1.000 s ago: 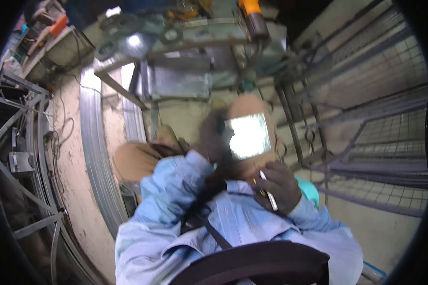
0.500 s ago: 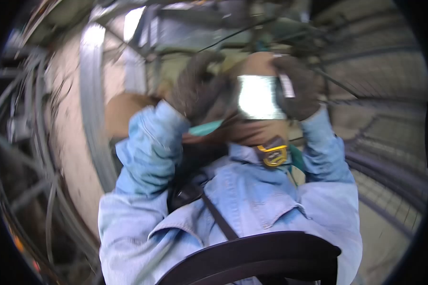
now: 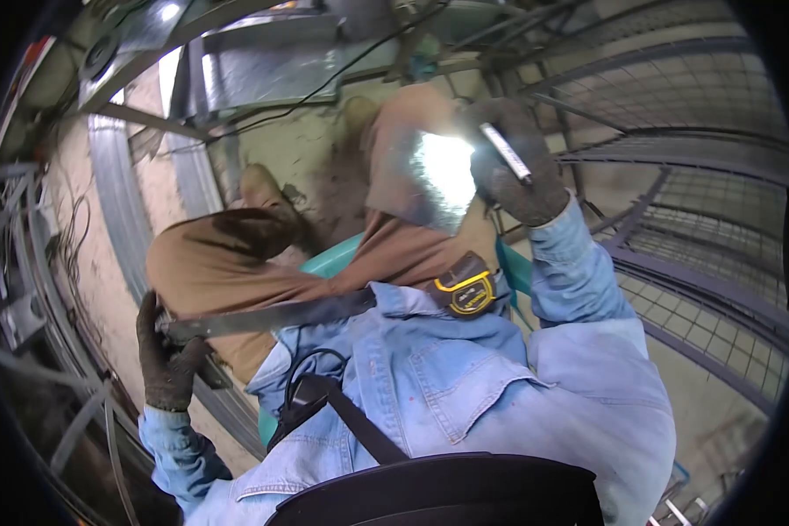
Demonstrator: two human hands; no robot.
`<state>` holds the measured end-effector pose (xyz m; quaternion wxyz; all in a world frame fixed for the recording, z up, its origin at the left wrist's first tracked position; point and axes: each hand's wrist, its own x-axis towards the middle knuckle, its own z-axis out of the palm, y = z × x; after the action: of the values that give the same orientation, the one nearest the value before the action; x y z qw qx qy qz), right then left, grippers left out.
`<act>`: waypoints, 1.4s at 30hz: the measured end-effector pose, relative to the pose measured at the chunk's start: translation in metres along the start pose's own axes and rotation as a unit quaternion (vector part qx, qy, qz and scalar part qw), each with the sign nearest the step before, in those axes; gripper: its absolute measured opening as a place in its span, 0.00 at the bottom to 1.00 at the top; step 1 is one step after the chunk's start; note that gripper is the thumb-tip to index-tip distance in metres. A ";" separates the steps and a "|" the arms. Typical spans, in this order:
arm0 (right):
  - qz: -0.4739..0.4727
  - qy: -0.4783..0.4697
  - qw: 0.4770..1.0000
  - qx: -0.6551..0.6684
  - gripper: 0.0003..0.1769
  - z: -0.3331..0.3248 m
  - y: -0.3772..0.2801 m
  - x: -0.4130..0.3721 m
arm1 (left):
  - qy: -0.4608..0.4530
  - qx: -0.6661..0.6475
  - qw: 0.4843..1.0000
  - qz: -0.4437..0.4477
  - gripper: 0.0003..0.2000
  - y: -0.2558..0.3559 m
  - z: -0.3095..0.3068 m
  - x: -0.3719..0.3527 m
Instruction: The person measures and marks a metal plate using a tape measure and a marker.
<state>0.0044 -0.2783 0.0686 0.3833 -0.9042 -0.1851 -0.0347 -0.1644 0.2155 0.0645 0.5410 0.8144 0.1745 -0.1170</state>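
Observation:
My left hand [image 3: 168,359], in a dark glove, is down beside my thigh, its fingers and thumb around the end of a dark flat bar [image 3: 276,317] that lies across my lap. A shiny metal sheet [image 3: 443,175] rests over my other thigh, glaring brightly in its middle. My right hand [image 3: 526,171], also gloved, grips the sheet's right edge and holds a white marker [image 3: 506,152] slanting across the fingers. At my waist sits a black and yellow tape measure [image 3: 467,285].
A wire mesh rack [image 3: 701,228] stands on the right. Long metal channels [image 3: 118,193] lie on the floor at the left, near a metal frame [image 3: 26,228]. Metal sheeting [image 3: 272,70] and a black cable [image 3: 359,57] are ahead. Under me is a green seat [image 3: 333,256].
My left hand has moved from near the sheet down and left to the dark bar. My right hand and the sheet have shifted slightly left, and the sheet is now tilted.

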 end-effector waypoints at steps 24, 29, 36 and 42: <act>0.097 0.044 0.991 -0.086 0.03 0.031 0.024 -0.061 | -0.191 -0.414 0.887 -0.070 0.17 0.087 0.183 0.111; 0.199 0.017 0.979 0.041 0.09 -0.002 0.053 -0.095 | -0.191 -0.471 0.857 -0.085 0.14 0.052 0.223 0.119; 0.073 0.211 0.965 -0.134 0.19 -0.062 0.007 -0.047 | -0.239 -0.506 0.823 -0.099 0.12 0.006 0.237 0.122; -0.081 -0.092 0.991 -0.061 0.50 -0.045 -0.009 0.022 | -0.224 -0.506 0.823 -0.129 0.14 0.032 0.233 0.122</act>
<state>0.0248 -0.2979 0.1108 0.3048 -0.9072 -0.2899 0.0064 -0.0406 0.0085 -0.0455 0.8810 0.3483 0.1868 -0.2601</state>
